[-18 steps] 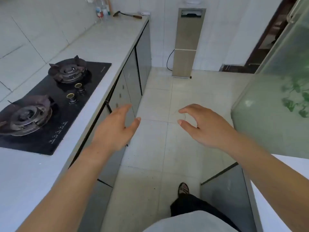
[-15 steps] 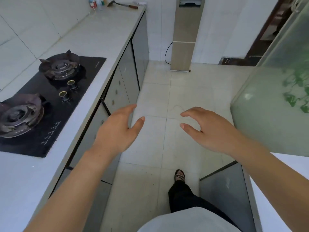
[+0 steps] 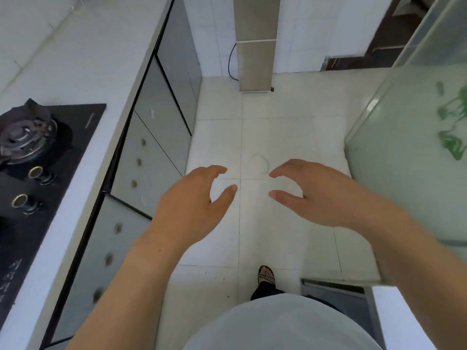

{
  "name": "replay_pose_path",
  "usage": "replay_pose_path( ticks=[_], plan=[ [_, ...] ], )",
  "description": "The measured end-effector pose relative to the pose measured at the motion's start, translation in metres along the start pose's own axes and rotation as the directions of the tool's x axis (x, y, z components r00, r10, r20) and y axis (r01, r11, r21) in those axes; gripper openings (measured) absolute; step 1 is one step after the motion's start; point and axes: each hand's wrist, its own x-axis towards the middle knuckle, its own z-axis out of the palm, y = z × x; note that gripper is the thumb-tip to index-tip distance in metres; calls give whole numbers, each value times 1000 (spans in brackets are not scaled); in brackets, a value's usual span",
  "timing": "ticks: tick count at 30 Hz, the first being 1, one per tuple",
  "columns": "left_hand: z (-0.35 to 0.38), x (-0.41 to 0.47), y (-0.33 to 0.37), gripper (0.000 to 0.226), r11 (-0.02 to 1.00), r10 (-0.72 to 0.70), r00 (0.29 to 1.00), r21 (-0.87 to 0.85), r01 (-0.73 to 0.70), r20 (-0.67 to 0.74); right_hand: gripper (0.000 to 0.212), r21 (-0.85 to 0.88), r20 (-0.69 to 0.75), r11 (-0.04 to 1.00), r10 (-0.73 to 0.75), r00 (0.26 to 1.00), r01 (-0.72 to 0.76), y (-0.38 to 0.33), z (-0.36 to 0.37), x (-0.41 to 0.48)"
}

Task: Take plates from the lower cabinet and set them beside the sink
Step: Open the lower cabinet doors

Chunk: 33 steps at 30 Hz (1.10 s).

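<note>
Left hand point(image 3: 192, 205): held in the air over the floor, palm down, fingers loosely curved and spread from the thumb, holding nothing.
Right hand point(image 3: 323, 195): level with the other hand, near it but apart, fingers curved the same way, thumb wide of them, empty.
Lower cabinet point(image 3: 149, 157): runs under the surface at the left, its grey glass fronts closed.
Plates: hidden from view; cannot tell where they lie.
Surface point(image 3: 101, 72): pale, along the left wall, carrying a black gas hob point(image 3: 50, 198) with a burner point(image 3: 22, 137) and two brass-ringed knobs point(image 3: 35, 172).
Floor point(image 3: 278, 127): pale tiles, with one sandalled foot point(image 3: 265, 274) below the hands.
Right side: a frosted glass panel point(image 3: 404, 160) with a green pattern.
Far end: a tall metal unit point(image 3: 256, 46) standing against the wall.
</note>
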Motion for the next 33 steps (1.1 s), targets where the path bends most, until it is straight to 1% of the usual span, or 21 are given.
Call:
replay_pose_path(
  ticks=[3, 5, 8, 12, 16, 18, 21, 24, 28, 33],
  plan=[
    [-3, 42, 15, 49, 998, 21, 999, -56, -24, -48, 43, 44, -45, 999, 12, 999, -10, 19, -24, 30],
    [-7, 66, 21, 48, 999, 25, 998, -44, -28, -63, 43, 70, -66, 998, 8, 998, -3, 28, -37, 46],
    [-16, 97, 23, 46, 999, 7, 997, -42, -10, -80, 42, 99, -61, 995, -1, 998, 7, 36, -52, 69],
    [-22, 141, 16, 44, 997, -26, 995, -70, 19, -99, 40, 110, -79, 994, 4, 997, 4, 42, -65, 113],
    [-28, 193, -5, 38, 997, -68, 982, -57, 58, -179, 36, 157, -68, 988, 13, 998, -2, 44, -73, 171],
    [-34, 224, -17, 37, 996, -80, 977, -62, 69, -195, 36, 180, -56, 984, 3, 998, 7, 46, -74, 208],
    [-44, 272, -34, 39, 997, -61, 981, -63, 50, -186, 37, 147, -30, 989, -24, 999, 28, 46, -76, 264],
    [-65, 321, -48, 40, 996, -65, 985, -72, 54, -159, 38, 139, -12, 990, -22, 1000, 24, 42, -97, 313],
    [-95, 389, -66, 42, 996, -65, 986, -67, 55, -153, 35, 201, -22, 980, -8, 1000, 13, 44, -126, 376],
    [-118, 458, -83, 42, 998, -51, 986, -53, 43, -156, 31, 267, -43, 963, -19, 999, 30, 49, -143, 444]
  ],
)
